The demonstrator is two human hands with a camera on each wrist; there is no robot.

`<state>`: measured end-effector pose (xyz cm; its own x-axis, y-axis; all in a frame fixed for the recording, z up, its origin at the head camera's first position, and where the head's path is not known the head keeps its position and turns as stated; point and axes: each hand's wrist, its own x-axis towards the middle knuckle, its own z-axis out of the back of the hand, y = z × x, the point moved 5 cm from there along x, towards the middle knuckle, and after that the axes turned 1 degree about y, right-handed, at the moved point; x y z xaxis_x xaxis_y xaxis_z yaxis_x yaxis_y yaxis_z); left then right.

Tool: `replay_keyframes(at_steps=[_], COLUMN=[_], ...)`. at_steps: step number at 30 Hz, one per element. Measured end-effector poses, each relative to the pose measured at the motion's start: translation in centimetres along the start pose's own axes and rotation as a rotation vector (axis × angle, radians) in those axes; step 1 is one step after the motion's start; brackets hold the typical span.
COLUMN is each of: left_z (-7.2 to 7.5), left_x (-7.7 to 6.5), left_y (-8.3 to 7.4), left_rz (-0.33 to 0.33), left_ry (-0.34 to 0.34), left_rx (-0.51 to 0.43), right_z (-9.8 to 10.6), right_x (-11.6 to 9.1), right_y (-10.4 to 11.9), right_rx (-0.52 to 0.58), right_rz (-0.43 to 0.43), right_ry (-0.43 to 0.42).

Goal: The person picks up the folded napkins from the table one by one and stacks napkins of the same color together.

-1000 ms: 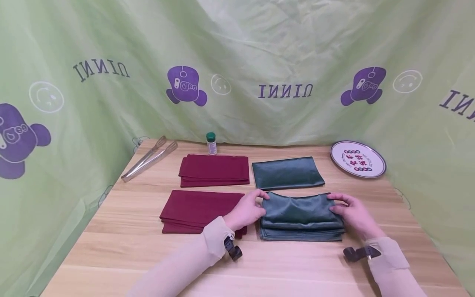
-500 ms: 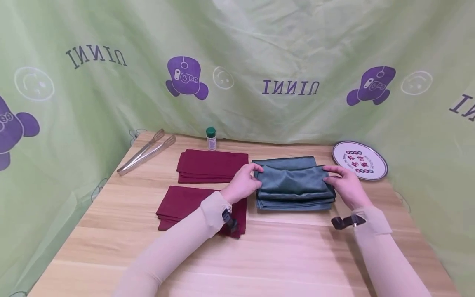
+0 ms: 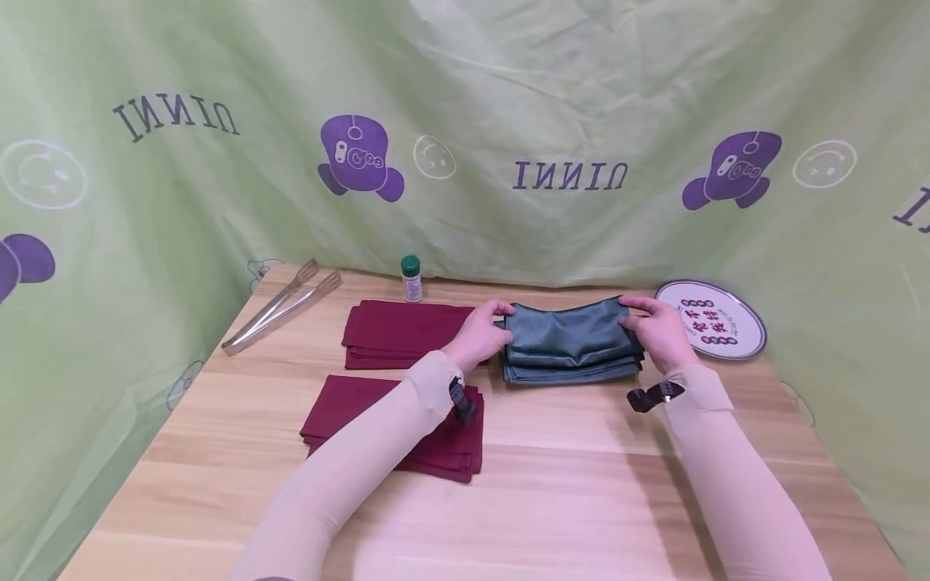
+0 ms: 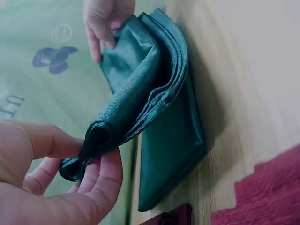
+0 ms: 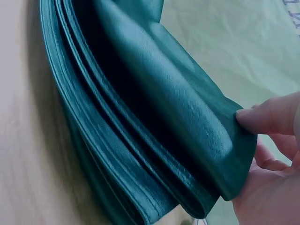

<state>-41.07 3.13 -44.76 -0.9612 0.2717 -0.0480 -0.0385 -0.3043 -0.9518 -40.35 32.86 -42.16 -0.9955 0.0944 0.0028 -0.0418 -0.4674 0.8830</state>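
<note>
A folded dark green satin cloth (image 3: pixel 570 335) hangs between both hands, its layers sagging in the middle. My left hand (image 3: pixel 479 335) pinches its left end between thumb and fingers, as the left wrist view shows up close. At the opposite end my right hand (image 3: pixel 659 329) pinches the far right corner, thumb on top in the right wrist view. Beneath the held cloth lies another folded green cloth (image 4: pixel 168 159), mostly hidden in the head view. Two folded maroon cloths, a far one (image 3: pixel 407 327) and a near one (image 3: pixel 443 436), lie to the left.
Metal tongs (image 3: pixel 279 311) lie at the table's back left. A small green-capped shaker bottle (image 3: pixel 412 280) stands behind the far maroon cloth. At the back right a white plate (image 3: pixel 741 323) with red print rests by the green curtain (image 3: pixel 567 97).
Both hands have carried the held green cloth up from the table and away from me, so that it now covers the other green cloth in the head view.
</note>
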Motion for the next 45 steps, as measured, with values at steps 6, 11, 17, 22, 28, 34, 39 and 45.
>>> replay_keyframes(at_steps=[6,11,17,22,28,34,39,45], left_z=[0.6,1.5,4.4,7.4,11.3,15.9,19.9,22.4], left_x=[0.6,-0.3,-2.7,-5.5,-8.7,-12.0,-14.9,-17.1], left_y=[0.7,1.4,1.1,0.9,1.5,3.4,6.1,8.3], left_rz=[-0.024,0.01,0.009,-0.038,-0.058,-0.082,-0.029,0.018], left_ry=[0.004,0.083,0.142,0.185,0.172,0.104,0.037,-0.014], left_rx=[0.018,-0.011,-0.009,0.036,0.078,0.095,0.135,0.263], right_z=[-0.8,-0.7,0.0,0.2,-0.5,-2.2,-5.8,-11.8], right_x=[0.8,0.5,-0.6,-1.4,-2.7,-5.0,-6.8,-8.6], right_y=[0.3,-0.2,-1.0,-1.8,-1.6,-0.8,0.9,3.5], right_rx=[0.038,-0.014,-0.018,0.037,-0.037,0.006,0.056,-0.112], right_rz=[0.007,0.013,0.003,-0.012,0.005,0.038,0.076,0.197], right_ry=[-0.035,-0.012,0.015,0.023,0.04,0.019,0.138,0.312])
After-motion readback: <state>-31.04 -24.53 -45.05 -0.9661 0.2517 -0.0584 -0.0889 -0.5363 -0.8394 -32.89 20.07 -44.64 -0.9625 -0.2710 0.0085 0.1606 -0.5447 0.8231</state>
